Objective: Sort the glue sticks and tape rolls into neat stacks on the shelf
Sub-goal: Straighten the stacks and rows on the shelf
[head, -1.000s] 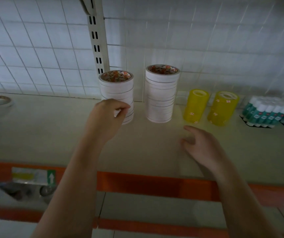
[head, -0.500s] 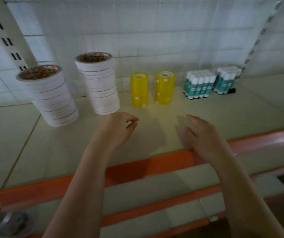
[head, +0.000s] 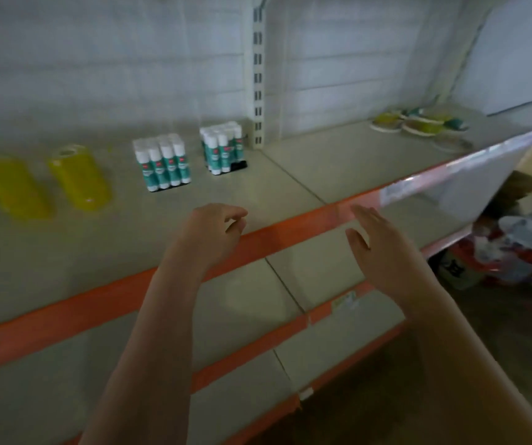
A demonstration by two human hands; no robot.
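Dim shop corner, kinda blurry: beige shelf (head: pixel 338 168) boards with orange front edges stacked in tiers, a white wire-grid back wall (head: pixel 129 59) with a slotted upright (head: pixel 258 78), plus a cluttered floor (head: pixel 515 316) with bags and boxes down at the right.

**View swinging right, hands leaving the tape**

The head camera is panning right along the shelf (head: pixel 338 162): the white tape stacks are dropping out of sight, the two yellow tape stacks (head: pixel 46 181) are sliding to the far left, and the glue sticks (head: pixel 190 155) are coming toward the middle. A loose pile of tape rolls (head: pixel 418 123) is appearing at the far right. The left hand (head: pixel 213 232), off the white stack, is hovering empty with fingers loosely curled near the orange shelf edge. The right hand (head: pixel 383 252) is lifting off the shelf, fingers straightening.
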